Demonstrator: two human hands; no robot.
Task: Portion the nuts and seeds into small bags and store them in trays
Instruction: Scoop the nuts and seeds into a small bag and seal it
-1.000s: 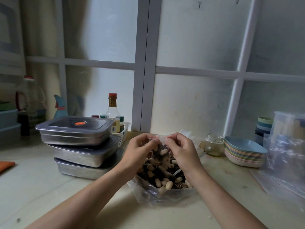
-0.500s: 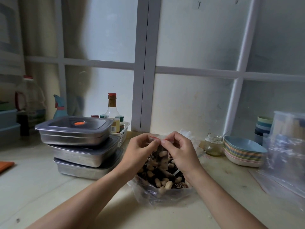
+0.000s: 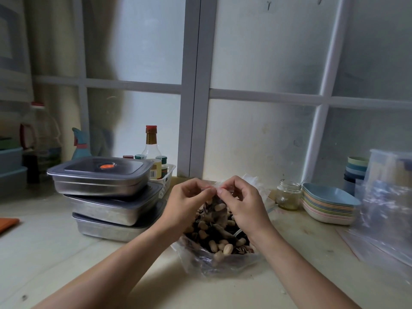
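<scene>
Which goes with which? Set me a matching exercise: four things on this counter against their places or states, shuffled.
1. small bag
2. metal trays
3. glass jar
4. bottle

A. red-capped, behind the trays
B. stacked three high
C. pinched at its top by left hand and right hand
D. beside the coloured dishes

Pairs: 1-C, 2-B, 3-D, 4-A

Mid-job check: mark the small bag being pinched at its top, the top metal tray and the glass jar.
small bag [image 3: 219,208]: head view, its filled body under the seal strip.
top metal tray [image 3: 95,187]: head view, its front steel wall.
glass jar [image 3: 287,197]: head view, middle of its glass side.
</scene>
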